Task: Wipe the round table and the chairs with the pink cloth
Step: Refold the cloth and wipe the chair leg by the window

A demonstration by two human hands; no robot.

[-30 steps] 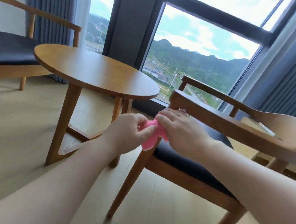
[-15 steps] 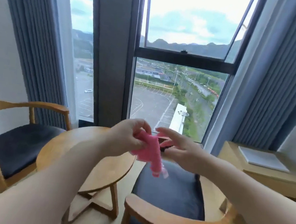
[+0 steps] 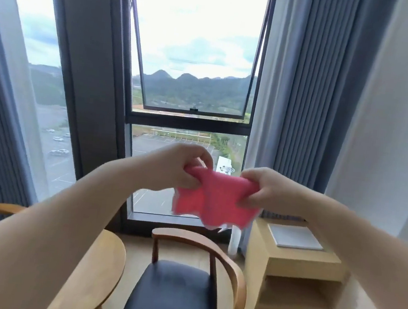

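Left hand (image 3: pixel 178 169) — fingers curled, pinching the pink cloth (image 3: pixel 214 199) at its upper left corner. Right hand (image 3: pixel 263 189) — gripping the upper right corner. Cloth stretched between them in mid-air, above the armchair (image 3: pixel 185 278); round table (image 3: pixel 101 259) lower left; window (image 3: pixel 196 53) behind.

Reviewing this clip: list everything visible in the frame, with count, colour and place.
pink cloth: 1, pink, held spread in the air at centre
round table: 1, light wood, lower left
chairs: 2, wood, the centre one with a dark seat; the other at the left edge
side cabinet: 1, pale wood, right
pad: 1, white, on the cabinet
curtains: blue-grey, both sides of the window
window: tilted open, centre
left hand: grips the cloth's left edge
right hand: grips its right edge
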